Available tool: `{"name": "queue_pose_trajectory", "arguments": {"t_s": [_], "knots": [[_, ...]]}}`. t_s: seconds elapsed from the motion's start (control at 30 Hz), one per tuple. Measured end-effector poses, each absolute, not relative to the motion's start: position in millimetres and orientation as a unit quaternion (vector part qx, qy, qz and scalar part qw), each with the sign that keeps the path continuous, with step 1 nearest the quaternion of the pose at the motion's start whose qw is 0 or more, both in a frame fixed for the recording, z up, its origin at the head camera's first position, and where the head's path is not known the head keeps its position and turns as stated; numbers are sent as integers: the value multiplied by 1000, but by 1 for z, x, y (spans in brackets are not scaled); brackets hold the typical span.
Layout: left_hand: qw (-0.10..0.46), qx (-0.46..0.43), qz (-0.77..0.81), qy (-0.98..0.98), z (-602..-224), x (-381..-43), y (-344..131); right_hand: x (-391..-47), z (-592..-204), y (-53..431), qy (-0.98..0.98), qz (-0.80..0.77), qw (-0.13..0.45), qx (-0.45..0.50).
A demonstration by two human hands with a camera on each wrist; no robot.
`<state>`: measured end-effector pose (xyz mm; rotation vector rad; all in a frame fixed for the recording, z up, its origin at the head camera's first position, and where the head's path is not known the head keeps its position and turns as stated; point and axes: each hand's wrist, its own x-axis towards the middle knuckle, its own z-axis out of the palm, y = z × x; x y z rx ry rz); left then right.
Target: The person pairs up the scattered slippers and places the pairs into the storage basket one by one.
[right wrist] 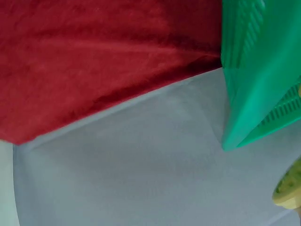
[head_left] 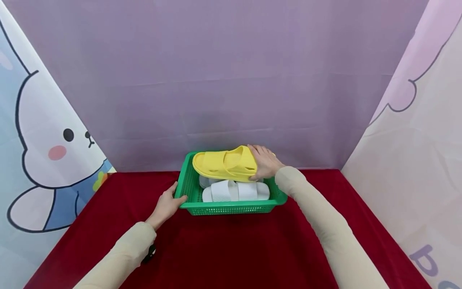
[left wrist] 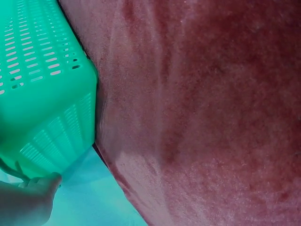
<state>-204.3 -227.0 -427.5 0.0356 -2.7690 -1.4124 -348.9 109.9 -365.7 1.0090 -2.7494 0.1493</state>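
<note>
A green plastic basket (head_left: 231,209) stands against the back of the red cloth. My left hand (head_left: 167,204) grips its left rim near the front corner, thumb over the edge; in the left wrist view that hand (left wrist: 30,200) shows at the basket's side (left wrist: 56,101). With my right hand (head_left: 266,161) I hold a yellow slipper (head_left: 223,163) by one end, over the rear part of the basket. White slippers (head_left: 236,192) lie inside, partly hidden under the yellow one. Only a piece of the yellow slipper (right wrist: 289,183) enters the right wrist view, beside the basket wall (right wrist: 249,94).
Red cloth (head_left: 231,249) covers the table. A purple-grey curtain (head_left: 231,80) rises right behind the basket, and printed panels flank both sides, a cartoon rabbit (head_left: 47,132) on the left one. A small dark object (head_left: 149,253) shows beside my left sleeve.
</note>
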Motion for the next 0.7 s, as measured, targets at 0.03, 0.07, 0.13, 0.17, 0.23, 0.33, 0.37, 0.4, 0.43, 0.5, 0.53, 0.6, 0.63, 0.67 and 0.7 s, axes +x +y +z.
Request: {"name": "queue_pose_trajectory", "arguments": {"t_s": [0.03,0.07,0.13,0.17,0.23,0.33,0.37,0.4,0.43,0.5,0.53,0.6,0.63,0.67,0.7], "knots": [[16,10,-455,-890,-428,-205,-226,-349,-366,111,-934,55,100,338],[18,9,-456,-890,-428,-206,-226,-350,-367,112,-936,58,96,333],[17,6,-459,-888,-429,-207,-225,-349,-368,114,-940,61,85,326],[16,6,-459,-888,-429,-207,-225,-349,-368,115,-941,63,79,324],[15,6,-459,-888,-430,-208,-225,-348,-368,116,-941,66,73,325],[16,8,-462,-887,-429,-209,-226,-349,-366,117,-938,71,72,331],[17,6,-462,-887,-428,-210,-226,-350,-365,117,-937,70,74,333],[17,5,-462,-887,-428,-210,-227,-350,-364,116,-937,70,74,333],[16,5,-462,-887,-427,-210,-227,-350,-364,116,-938,71,71,331],[15,5,-463,-886,-427,-210,-227,-351,-364,117,-940,77,61,327],[16,4,-464,-886,-428,-210,-227,-351,-364,117,-941,84,53,323],[15,3,-464,-886,-429,-208,-226,-350,-363,117,-945,103,31,310],[15,3,-466,-885,-429,-208,-226,-349,-362,118,-945,115,22,305],[16,2,-467,-884,-429,-208,-226,-349,-361,118,-945,126,18,300],[18,2,-467,-884,-428,-208,-226,-348,-360,118,-946,136,16,294]]}}
